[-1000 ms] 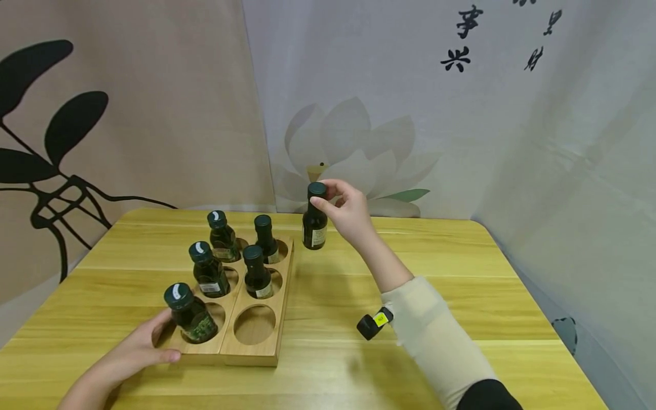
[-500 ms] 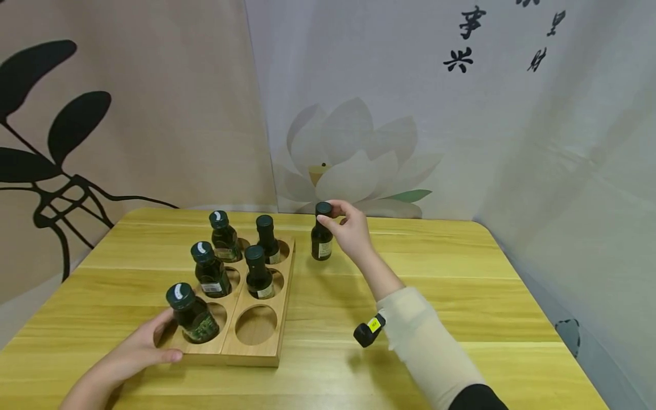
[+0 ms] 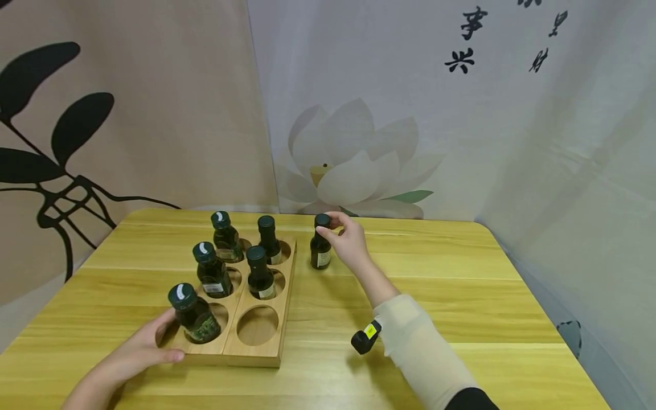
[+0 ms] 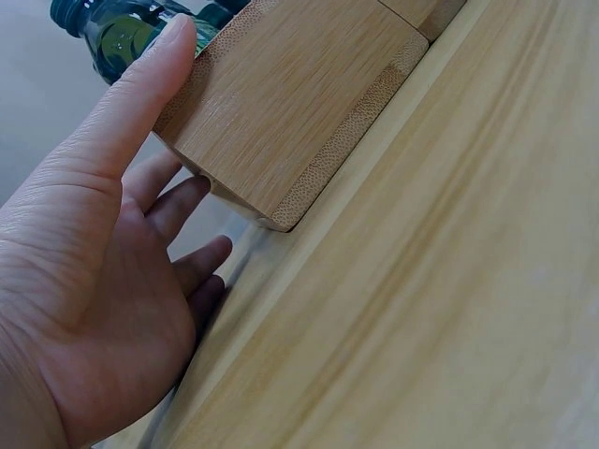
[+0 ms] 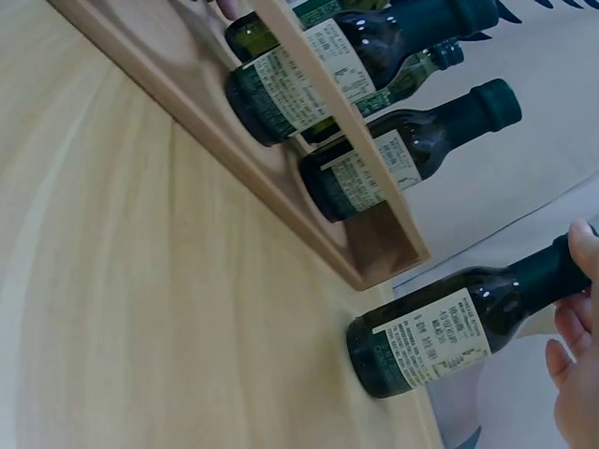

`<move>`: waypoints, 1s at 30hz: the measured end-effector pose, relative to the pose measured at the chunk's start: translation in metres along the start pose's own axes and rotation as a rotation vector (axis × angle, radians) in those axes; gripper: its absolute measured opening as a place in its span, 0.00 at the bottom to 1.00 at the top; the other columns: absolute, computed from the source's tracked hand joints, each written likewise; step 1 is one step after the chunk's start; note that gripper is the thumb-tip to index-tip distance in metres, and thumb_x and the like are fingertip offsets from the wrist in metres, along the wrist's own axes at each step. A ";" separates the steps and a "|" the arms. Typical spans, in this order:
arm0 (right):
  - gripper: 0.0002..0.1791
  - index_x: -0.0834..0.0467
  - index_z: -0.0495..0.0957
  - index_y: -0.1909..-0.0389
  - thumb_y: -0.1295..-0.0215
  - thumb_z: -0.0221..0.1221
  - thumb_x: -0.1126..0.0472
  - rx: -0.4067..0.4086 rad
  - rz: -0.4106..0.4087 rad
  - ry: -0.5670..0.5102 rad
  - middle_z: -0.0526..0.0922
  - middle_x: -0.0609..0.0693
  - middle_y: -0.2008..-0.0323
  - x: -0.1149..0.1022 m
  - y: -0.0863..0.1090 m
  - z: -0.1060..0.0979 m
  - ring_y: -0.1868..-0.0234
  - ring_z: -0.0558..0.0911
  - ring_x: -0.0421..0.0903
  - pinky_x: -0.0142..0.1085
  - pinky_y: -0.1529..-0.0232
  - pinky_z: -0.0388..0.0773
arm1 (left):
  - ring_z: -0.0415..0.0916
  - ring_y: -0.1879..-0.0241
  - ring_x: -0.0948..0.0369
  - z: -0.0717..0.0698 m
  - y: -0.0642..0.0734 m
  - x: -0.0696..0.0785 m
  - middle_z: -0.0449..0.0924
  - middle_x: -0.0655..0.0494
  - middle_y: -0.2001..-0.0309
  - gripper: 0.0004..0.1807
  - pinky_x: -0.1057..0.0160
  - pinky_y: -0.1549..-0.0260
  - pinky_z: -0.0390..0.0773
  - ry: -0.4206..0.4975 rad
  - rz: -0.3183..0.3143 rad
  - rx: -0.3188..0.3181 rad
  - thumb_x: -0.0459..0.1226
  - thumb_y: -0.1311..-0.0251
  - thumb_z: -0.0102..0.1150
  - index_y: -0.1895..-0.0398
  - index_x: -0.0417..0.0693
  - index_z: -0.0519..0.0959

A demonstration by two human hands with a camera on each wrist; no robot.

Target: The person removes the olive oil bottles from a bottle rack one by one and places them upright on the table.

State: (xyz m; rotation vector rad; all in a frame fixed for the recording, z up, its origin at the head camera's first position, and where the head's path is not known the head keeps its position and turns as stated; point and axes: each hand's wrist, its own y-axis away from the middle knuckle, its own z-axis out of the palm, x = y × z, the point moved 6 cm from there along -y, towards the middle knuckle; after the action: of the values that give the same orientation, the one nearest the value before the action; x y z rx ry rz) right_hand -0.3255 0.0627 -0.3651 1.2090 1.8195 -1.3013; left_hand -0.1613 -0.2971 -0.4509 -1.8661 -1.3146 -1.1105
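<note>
My right hand [image 3: 350,242] pinches a small dark sauce bottle [image 5: 430,332] by its capped neck, thumb on one side and fingertips on the other. The bottle stands upright close over the table, right of the rack's far corner. My left hand [image 4: 112,271] holds the near left corner of the wooden bottle rack [image 3: 251,360], its thumb on the front face and its fingers at the side. Three squat dark jars [image 3: 197,319] fill the rack's left column. Two more slim bottles [image 3: 260,276] sit in the right column, whose nearest round hole [image 3: 257,326] holds nothing.
The rack stands on a yellow wooden table [image 3: 435,319]. Behind the table hangs a printed cloth backdrop [image 3: 359,85] with a lotus, dark leaves and characters. A black wrist device [image 3: 365,340] sticks out from my right sleeve.
My right hand has brought the pinched bottle down and nearer, from the table's far edge toward the tabletop, slightly rightward overall. The left hand keeps its hold and the rack stays put.
</note>
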 end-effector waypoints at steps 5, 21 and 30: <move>0.17 0.58 0.80 0.51 0.40 0.66 0.57 0.010 0.001 0.000 0.80 0.49 0.63 0.005 0.001 0.001 0.61 0.75 0.45 0.36 0.66 0.68 | 0.42 0.35 0.29 0.000 0.000 0.000 0.52 0.26 0.32 0.46 0.40 0.40 0.50 0.019 0.003 -0.001 0.40 0.42 0.66 0.28 0.34 0.51; 0.25 0.57 0.74 0.41 0.40 0.66 0.61 0.084 -0.223 -0.090 0.78 0.52 0.49 -0.042 0.014 -0.006 0.53 0.73 0.55 0.50 0.56 0.68 | 0.44 0.35 0.30 0.001 0.001 0.001 0.55 0.27 0.33 0.44 0.39 0.41 0.53 0.014 0.023 0.002 0.40 0.42 0.66 0.29 0.33 0.53; 0.23 0.57 0.76 0.45 0.42 0.67 0.63 -0.027 -0.238 -0.138 0.80 0.53 0.52 -0.066 0.036 0.022 0.55 0.73 0.46 0.50 0.57 0.70 | 0.39 0.35 0.27 0.001 -0.001 0.003 0.49 0.24 0.32 0.47 0.27 0.47 0.44 0.038 0.002 -0.008 0.42 0.42 0.66 0.28 0.32 0.49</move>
State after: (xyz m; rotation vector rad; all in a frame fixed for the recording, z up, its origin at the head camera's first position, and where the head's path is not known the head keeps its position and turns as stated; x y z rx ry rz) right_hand -0.2660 0.0242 -0.3309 0.8854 1.9166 -1.4461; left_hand -0.1612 -0.2948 -0.4490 -1.8422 -1.2887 -1.1463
